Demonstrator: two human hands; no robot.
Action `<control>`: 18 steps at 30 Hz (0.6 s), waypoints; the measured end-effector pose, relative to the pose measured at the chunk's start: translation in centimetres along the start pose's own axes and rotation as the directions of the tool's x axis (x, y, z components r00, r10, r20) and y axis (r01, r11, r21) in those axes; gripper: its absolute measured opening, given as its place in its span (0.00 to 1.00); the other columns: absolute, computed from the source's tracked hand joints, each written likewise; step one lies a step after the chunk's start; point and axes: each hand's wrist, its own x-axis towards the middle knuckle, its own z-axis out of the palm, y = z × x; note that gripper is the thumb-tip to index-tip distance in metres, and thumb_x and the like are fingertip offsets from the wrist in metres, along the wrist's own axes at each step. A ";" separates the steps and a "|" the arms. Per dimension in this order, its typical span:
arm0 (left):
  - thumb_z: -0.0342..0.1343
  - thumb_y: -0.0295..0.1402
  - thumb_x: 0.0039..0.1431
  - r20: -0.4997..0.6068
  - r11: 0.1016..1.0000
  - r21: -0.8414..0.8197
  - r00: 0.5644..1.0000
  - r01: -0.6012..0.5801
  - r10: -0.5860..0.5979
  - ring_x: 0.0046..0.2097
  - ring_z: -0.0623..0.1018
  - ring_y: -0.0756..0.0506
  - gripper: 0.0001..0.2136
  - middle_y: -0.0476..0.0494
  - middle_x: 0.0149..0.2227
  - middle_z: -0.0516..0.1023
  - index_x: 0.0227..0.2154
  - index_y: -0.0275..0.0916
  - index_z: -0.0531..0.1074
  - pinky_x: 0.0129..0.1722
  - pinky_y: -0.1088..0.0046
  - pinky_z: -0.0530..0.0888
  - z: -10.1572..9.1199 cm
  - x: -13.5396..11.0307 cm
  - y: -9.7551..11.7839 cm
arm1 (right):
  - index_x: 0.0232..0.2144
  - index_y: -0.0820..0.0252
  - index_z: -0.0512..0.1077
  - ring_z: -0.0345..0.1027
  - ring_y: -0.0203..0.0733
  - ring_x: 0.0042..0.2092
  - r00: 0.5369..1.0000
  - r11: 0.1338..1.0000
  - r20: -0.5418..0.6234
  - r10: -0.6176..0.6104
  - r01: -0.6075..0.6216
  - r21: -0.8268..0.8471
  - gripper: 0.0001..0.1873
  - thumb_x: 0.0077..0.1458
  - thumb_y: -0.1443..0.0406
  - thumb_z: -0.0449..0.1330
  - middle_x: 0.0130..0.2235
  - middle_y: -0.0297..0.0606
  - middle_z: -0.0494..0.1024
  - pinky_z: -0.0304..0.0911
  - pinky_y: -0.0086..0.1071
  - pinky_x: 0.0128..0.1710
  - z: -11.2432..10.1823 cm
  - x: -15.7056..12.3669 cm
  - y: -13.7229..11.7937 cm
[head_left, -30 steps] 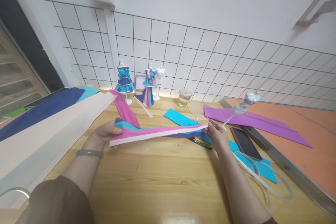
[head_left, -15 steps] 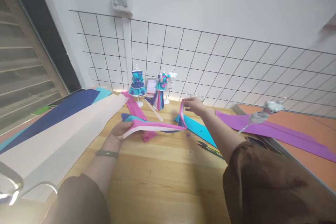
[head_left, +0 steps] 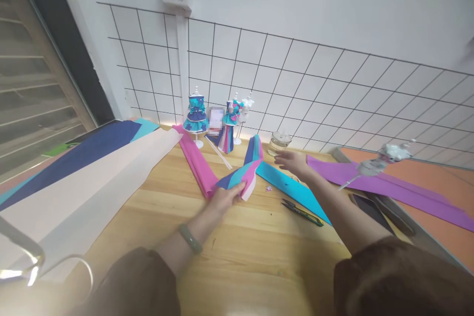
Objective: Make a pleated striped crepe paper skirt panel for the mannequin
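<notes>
My left hand (head_left: 225,196) is closed on the near end of a striped strip (head_left: 240,176) in navy, light blue, pink and white, paper or cloth. The strip's far part bends back and stands up over the table. My right hand (head_left: 292,162) is open, its fingers stretched towards a round clear glass jar (head_left: 279,142) at the back; whether they touch it I cannot tell. Below that hand lies a turquoise strip (head_left: 289,185). Thread snips (head_left: 303,212) rest in front of it. A pink folded strip (head_left: 196,163) lies left of my left hand.
Small dress forms stand at the back, one wearing a blue ruffled dress (head_left: 196,116). Another white form (head_left: 381,158) leans at the right above a purple sheet (head_left: 333,170). Broad pale sheets (head_left: 111,173) cover the left. A wire grid (head_left: 266,74) lines the wall.
My right hand has let go of the strip and moved right towards the jar. My left hand has moved right with its end of the strip, which now folds up more loosely.
</notes>
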 end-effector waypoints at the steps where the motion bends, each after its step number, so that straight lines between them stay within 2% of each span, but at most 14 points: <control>1: 0.64 0.34 0.42 0.000 1.000 0.020 1.000 0.015 -0.015 0.44 0.74 0.42 0.19 0.38 0.44 0.74 0.40 0.36 0.72 0.38 0.69 0.74 0.2 -0.2 -0.9 | 0.43 0.62 0.71 0.69 0.43 0.40 1.000 0.998 -0.012 -0.010 0.009 -0.058 0.19 0.46 0.64 0.59 0.38 0.43 0.76 0.63 0.36 0.40 -0.2 -1.4 0.9; 4: 0.64 0.36 0.43 0.013 0.996 0.062 0.998 0.062 -0.063 0.38 0.76 0.44 0.19 0.39 0.40 0.76 0.40 0.38 0.71 0.33 0.69 0.74 0.9 -0.9 -2.6 | 0.33 0.57 0.74 0.67 0.46 0.40 0.999 0.971 -0.022 -0.039 0.033 -0.235 0.09 0.46 0.64 0.59 0.37 0.40 0.76 0.59 0.38 0.43 -0.7 -6.3 3.2; 7: 0.63 0.36 0.43 0.004 0.989 0.087 0.992 0.122 -0.123 0.29 0.76 0.46 0.16 0.41 0.32 0.77 0.36 0.37 0.72 0.28 0.70 0.73 1.6 -1.5 -3.4 | 0.28 0.56 0.74 0.67 0.47 0.37 0.998 0.908 0.009 -0.058 0.056 -0.415 0.06 0.48 0.63 0.57 0.32 0.40 0.76 0.58 0.35 0.36 -0.6 -11.1 4.8; 9: 0.63 0.37 0.43 0.001 0.982 0.114 0.988 0.151 -0.152 0.25 0.75 0.47 0.14 0.42 0.27 0.76 0.33 0.35 0.72 0.24 0.71 0.71 2.0 -1.9 -3.6 | 0.30 0.57 0.72 0.66 0.47 0.35 0.992 0.708 0.064 -0.111 0.124 -0.695 0.08 0.50 0.67 0.53 0.32 0.43 0.76 0.56 0.34 0.32 0.0 -13.5 5.5; 11: 0.63 0.38 0.43 0.018 0.977 0.133 0.985 0.168 -0.172 0.24 0.74 0.48 0.13 0.43 0.23 0.74 0.28 0.34 0.72 0.23 0.74 0.68 2.3 -2.1 -3.5 | 0.31 0.61 0.72 0.65 0.48 0.36 0.990 0.599 0.067 -0.124 0.128 -0.790 0.10 0.49 0.72 0.51 0.33 0.47 0.75 0.55 0.34 0.31 0.7 -15.0 6.1; 14: 0.63 0.37 0.43 0.079 0.978 0.123 0.981 0.167 -0.178 0.23 0.71 0.50 0.12 0.44 0.22 0.73 0.25 0.33 0.72 0.22 0.76 0.65 2.7 -2.4 -3.2 | 0.31 0.63 0.70 0.65 0.49 0.37 0.992 0.605 0.024 -0.127 0.096 -0.791 0.13 0.48 0.76 0.48 0.34 0.50 0.74 0.54 0.35 0.32 1.5 -15.6 6.4; 16: 0.64 0.35 0.41 0.097 0.982 0.105 0.981 0.157 -0.167 0.23 0.70 0.51 0.10 0.45 0.22 0.73 0.25 0.33 0.73 0.23 0.76 0.64 2.8 -2.5 -3.0 | 0.32 0.61 0.69 0.65 0.48 0.37 0.991 0.610 -0.009 -0.133 0.075 -0.789 0.11 0.50 0.73 0.48 0.34 0.48 0.74 0.54 0.34 0.31 1.7 -15.5 6.3; 17: 0.64 0.34 0.40 0.091 0.983 0.094 0.982 0.156 -0.165 0.23 0.70 0.51 0.10 0.45 0.22 0.73 0.26 0.33 0.73 0.23 0.75 0.65 2.8 -2.5 -2.9 | 0.33 0.60 0.68 0.65 0.46 0.36 0.991 0.655 -0.049 -0.122 0.044 -0.754 0.10 0.52 0.71 0.47 0.33 0.46 0.73 0.54 0.33 0.31 1.7 -15.5 6.0; 18: 0.65 0.32 0.40 0.076 0.984 0.081 0.984 0.157 -0.164 0.23 0.70 0.51 0.10 0.45 0.23 0.73 0.26 0.34 0.73 0.24 0.75 0.65 2.8 -2.5 -2.8 | 0.34 0.58 0.67 0.65 0.45 0.34 0.990 0.740 -0.097 -0.098 0.007 -0.673 0.09 0.54 0.67 0.47 0.32 0.44 0.73 0.54 0.32 0.29 1.7 -15.4 5.6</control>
